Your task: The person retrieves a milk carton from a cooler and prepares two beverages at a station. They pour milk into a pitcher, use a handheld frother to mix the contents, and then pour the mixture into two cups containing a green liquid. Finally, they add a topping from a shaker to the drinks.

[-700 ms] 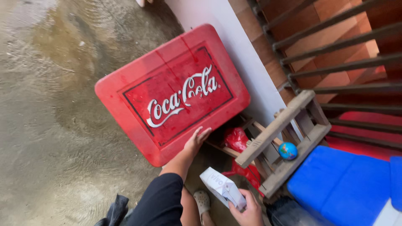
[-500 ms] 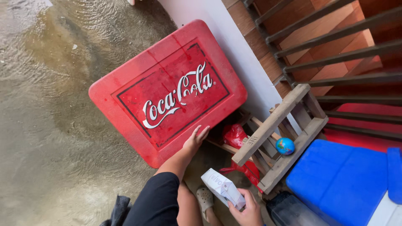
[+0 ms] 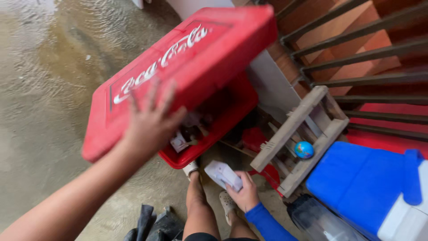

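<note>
Left hand, fingers spread wide, presses the tilted red cooler lid, now raised off the red cooler box where it lay shut before. Right hand fingers grip a white carton just below the box. Wooden crate, small blue ball, blue cooler crowd the right.

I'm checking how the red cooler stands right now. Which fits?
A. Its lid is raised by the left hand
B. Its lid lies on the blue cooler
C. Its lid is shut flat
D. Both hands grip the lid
A: the left hand props the red lid above the cooler's open red tub, while the right hand holds a small white box.
</note>
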